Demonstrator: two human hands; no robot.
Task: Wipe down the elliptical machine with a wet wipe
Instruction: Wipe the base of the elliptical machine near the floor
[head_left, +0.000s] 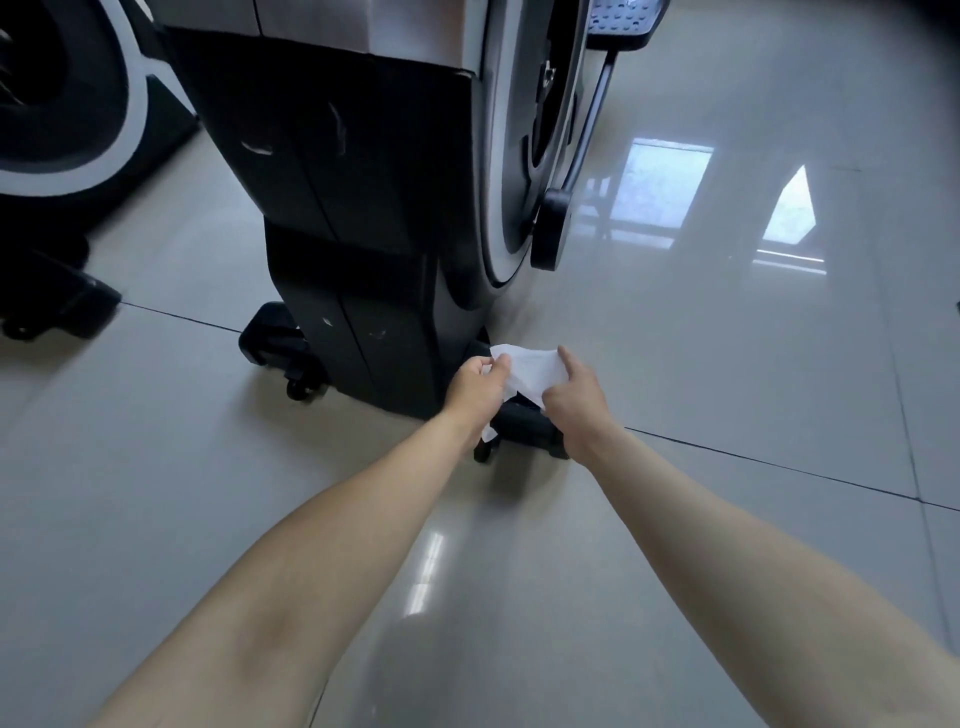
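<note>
A glossy pale-grey tiled floor (727, 374) with thin dark grout lines mirrors bright window light (661, 183) (upper right); a black exercise machine with a white ring (67, 104) stands far left.

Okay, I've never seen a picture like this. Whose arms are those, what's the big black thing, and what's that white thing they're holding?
There is only one picture, taken by a wide-angle camera worn on a person's head and looking down and forward. That is why two bare arms reach into view from the bottom: they are the wearer's own. The big black and silver thing is the elliptical, an exercise machine, seen from low down near its base. One pedal shows at the top. It stands on a shiny tiled floor that mirrors windows. Part of a second machine shows at the left edge. The white thing is a wipe. The left hand and right hand each pinch it in their fingers, holding it between them just in front of the machine's foot.
</note>
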